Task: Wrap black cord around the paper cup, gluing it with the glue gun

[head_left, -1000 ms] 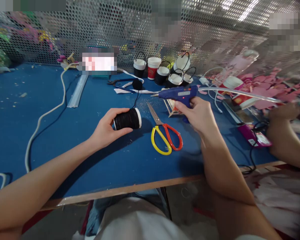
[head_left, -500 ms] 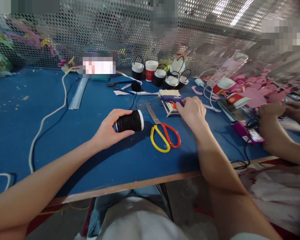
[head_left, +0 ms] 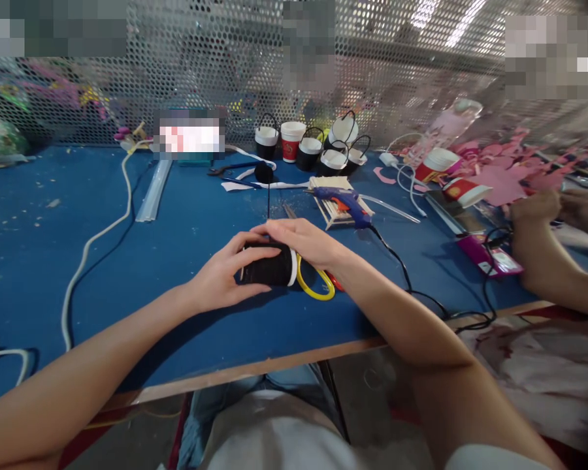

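- Along the back of the flat blue tabletop [head_left: 102, 294], black-sided paper cups with white rims and thin looped handles [head_left: 309, 155] stood around a red-and-white paper cup [head_left: 290, 147].
- Nearer, the blue glue gun with an orange trigger [head_left: 355, 210] rested on a small rack of pale wooden sticks [head_left: 323, 210], its black cord [head_left: 396, 258] trailing behind the right forearm.
- Metal scissors with yellow and red loop handles [head_left: 322, 297] lay partly hidden under the right hand [head_left: 304, 241], the yellow loop just beside the held cup's rim.
- At far right, a co-worker's hand [head_left: 536, 207] was near pink cut pieces [head_left: 500, 183].
- The black-wrapped cup with a white rim [head_left: 269, 267] lay sideways in the left hand [head_left: 215, 274], thumb and fingers closed around it; the right hand covered its far side, its grip impossible to tell. A black strand [head_left: 269, 202] ran back to a round black ball [head_left: 263, 172].
- Leftward, blue surface stretched to a white cable [head_left: 85, 254]; the pale front edge [head_left: 255, 369] ran below both hands.
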`<state>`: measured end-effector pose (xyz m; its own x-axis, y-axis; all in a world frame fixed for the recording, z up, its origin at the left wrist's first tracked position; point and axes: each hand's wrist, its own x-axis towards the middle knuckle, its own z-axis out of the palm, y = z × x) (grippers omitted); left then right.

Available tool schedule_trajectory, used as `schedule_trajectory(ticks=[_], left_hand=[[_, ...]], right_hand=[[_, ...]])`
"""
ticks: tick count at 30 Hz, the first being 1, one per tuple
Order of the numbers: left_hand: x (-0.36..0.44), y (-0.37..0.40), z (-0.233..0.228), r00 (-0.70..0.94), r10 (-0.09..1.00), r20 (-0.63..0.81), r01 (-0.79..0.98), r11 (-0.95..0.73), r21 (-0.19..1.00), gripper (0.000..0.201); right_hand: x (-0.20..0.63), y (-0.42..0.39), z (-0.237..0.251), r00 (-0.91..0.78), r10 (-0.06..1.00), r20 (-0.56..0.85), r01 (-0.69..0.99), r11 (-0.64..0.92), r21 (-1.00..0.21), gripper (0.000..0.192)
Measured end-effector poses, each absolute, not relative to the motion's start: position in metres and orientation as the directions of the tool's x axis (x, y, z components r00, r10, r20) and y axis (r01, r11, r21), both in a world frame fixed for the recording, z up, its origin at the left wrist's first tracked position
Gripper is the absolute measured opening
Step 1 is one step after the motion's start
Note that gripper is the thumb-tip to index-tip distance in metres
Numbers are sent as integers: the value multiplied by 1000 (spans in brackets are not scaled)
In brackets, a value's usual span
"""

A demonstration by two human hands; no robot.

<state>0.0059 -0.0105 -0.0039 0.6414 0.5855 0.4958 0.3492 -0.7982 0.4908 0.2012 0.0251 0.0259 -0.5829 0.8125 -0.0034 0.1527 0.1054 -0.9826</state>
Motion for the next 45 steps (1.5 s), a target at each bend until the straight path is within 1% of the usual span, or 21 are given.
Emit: schedule_trajectory(ticks=[2,4,7,11,14,20,27,34,45], left_hand=[[6,-10,-4,618,620,483,356,-769,531,53],[6,-9,-5,583,665,468,363,-728,582,59],[6,-9,-5,531,739,414,377,-644,666,68],[8,-10,-2,494,825,276,451,-514,730,61],[9,-10,1,483,849,216,483,-464,743,55],[9,-11,2,526,828,193,506,-487,712,53],[9,-13,1,588,771,246,498,-584,641,51],[8,-13,1,608,728,315,481,-654,584,53],[8,-12,3,626,660,415,400,-729,556,55]], right_hand=[[202,26,22,-539,842,34,53,74,-996,27],[206,27,19,-478,876,63,-2,70,-998,23],[213,28,18,-388,913,125,-44,117,-992,22],[218,30,20,-296,939,176,-88,157,-984,26],[220,32,20,-248,948,202,-52,195,-979,30],[219,33,19,-226,951,211,106,240,-965,38],[217,31,18,-256,932,255,202,310,-929,35],[216,31,10,-296,922,249,249,327,-912,32],[215,28,8,-359,908,216,302,332,-893,33]])
